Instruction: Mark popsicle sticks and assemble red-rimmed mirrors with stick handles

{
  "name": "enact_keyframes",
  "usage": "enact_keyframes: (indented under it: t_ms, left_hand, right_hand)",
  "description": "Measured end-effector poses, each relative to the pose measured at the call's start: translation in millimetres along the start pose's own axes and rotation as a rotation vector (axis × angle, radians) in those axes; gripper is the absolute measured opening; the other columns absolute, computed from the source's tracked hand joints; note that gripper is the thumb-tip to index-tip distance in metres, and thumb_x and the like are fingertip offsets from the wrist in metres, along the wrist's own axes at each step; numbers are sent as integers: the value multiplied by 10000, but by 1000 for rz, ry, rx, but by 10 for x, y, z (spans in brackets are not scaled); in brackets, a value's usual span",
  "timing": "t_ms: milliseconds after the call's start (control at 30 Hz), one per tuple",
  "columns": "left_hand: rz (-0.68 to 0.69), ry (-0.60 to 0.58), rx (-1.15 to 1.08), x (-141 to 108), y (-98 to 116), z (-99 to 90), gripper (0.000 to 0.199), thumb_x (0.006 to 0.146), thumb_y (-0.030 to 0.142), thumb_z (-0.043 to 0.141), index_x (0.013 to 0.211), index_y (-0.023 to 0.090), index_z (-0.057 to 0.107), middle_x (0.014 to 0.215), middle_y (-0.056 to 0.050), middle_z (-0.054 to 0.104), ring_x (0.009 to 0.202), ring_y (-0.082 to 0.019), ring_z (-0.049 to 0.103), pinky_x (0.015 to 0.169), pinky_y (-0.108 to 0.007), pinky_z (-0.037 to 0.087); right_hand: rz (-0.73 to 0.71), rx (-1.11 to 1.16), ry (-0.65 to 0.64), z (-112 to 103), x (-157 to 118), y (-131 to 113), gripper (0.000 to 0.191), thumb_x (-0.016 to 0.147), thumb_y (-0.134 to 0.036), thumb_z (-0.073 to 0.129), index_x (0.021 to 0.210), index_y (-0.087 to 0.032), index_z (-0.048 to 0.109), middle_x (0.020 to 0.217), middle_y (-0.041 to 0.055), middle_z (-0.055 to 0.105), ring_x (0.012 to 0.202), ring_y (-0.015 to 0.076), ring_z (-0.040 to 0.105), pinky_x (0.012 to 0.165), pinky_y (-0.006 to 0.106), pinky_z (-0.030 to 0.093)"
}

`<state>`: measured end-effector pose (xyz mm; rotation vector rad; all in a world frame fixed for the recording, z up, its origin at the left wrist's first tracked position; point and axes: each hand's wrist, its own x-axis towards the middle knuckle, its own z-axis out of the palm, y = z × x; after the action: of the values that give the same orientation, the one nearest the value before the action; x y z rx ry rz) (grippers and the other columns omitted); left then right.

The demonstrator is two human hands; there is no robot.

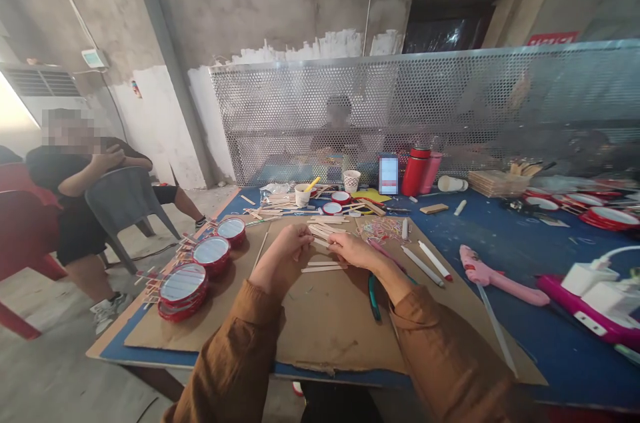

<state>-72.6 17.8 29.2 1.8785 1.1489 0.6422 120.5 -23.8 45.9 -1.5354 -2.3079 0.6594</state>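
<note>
Several flat wooden craft sticks [321, 230] span the gap between my two hands over the cardboard sheet [335, 336]. My left hand [290, 244] pinches their left ends, and my right hand [354, 251] grips them from the right with fingers closed. Just below lie loose craft sticks [325, 267], side by side on the cardboard. Under my right forearm is a teal-handled tool [373, 299], partly hidden. Colourful rubber bands [383, 229] lie in a pile beyond my right wrist.
Stacked red-rimmed drums [183, 286] line the left edge. White-barrelled markers [435, 260], a pink glue gun [500, 276] and a magenta power strip [575, 309] lie to the right. Paper cups [302, 195], a phone [389, 175] and a red bottle [416, 173] stand before a perforated metal screen [300, 116]. A person sits left.
</note>
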Motion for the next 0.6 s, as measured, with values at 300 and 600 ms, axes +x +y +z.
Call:
enact_keyframes:
  t_ms: [300,600]
  left_hand:
    - [5,-68,151,-52,81,-45,219,843,346,475,726,167,521,614,-15,572,390,-69,386,405,-225,305]
    - [-30,-137,127,-43,75,-9,214,821,320,492,664,179,455,578,-3,581,333,-42,365,363,-198,266]
  right_hand:
    - [-20,-10,34,-22,-26,-44,191,879,-222,462,837,-170,641,658,7,577,679,144,533,596,233,317]
    - [22,-39,91,-2,10,31,193,838,-272,521,759,-172,666,676,25,593,679,151,529,589,235,296]
